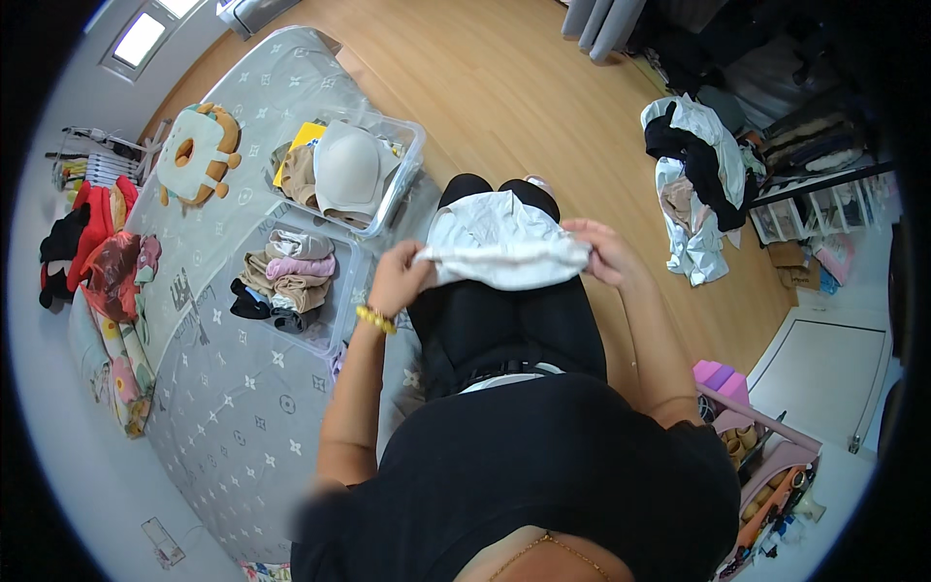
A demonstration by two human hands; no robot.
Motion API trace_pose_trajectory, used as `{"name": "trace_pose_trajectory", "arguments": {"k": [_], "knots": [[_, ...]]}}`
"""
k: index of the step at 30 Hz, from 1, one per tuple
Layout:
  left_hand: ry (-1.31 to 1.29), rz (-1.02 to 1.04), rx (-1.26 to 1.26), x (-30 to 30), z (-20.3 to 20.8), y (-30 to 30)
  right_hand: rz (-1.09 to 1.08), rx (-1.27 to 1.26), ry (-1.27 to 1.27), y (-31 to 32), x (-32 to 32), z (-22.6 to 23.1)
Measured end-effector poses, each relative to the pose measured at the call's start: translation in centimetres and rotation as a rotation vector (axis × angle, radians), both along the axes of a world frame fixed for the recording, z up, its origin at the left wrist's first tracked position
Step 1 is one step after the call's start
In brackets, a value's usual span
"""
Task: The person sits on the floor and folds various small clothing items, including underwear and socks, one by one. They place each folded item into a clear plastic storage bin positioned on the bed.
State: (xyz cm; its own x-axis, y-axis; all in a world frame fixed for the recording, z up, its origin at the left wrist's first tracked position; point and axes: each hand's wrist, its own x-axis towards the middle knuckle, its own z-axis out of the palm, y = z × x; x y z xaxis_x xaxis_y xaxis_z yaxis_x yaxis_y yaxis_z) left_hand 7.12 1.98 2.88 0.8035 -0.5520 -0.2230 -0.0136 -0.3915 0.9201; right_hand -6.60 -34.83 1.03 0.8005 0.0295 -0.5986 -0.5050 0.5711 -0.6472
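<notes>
A white piece of clothing (499, 228) lies over my thighs, its near edge drawn out between my two hands. My left hand (396, 281), with a yellow bead bracelet at the wrist, is closed on the left end of that edge. At the right end, my right hand (603, 254) pinches the cloth between thumb and fingers. Which kind of garment it is, I cannot tell. To my left on the bed stand two clear plastic bins. The nearer bin (341, 335) holds folded clothes (296, 276); the farther bin (412, 160) holds a pale moulded bra (351, 165) and other clothes.
A grey patterned sheet covers the bed (228, 388). On it lie a toast-shaped cushion (199, 155) and, by the wall, red and black clothes (107, 233). A clothes pile (693, 184) is on the wooden floor at right, beside a rack (815, 209). A pink cart (756, 427) stands near my right elbow.
</notes>
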Motion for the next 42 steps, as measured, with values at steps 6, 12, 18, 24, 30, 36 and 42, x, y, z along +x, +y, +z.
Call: {"name": "trace_pose_trajectory", "arguments": {"k": [6,12,18,24,30,36,42], "knots": [[-0.665,0.326,0.382,3.0,-3.8,-4.0,-0.263,-0.425,-0.048,2.6,5.3,0.0],[-0.861,-0.152,0.189,-2.7,-0.3,-6.1,0.294,-1.573,-0.752,7.8,4.0,0.4],[-0.82,-0.113,0.332,-2.3,-2.9,-8.1,0.279,-1.798,-0.671,8.7,6.5,-4.5],[-0.783,0.037,0.296,0.3,-4.4,-5.8,0.34,-1.429,-0.341,5.8,8.8,0.8],[-0.049,0.069,-0.25,2.1,5.0,-2.4,0.316,-0.864,-0.37,1.5,7.4,9.2],[0.31,-0.014,-0.034,4.2,4.3,-2.2,0.433,-0.988,-0.29,-1.0,8.5,8.5],[-0.724,0.282,0.469,0.2,-1.0,-3.6,0.344,-1.617,-0.084,0.0,6.4,0.7]]}}
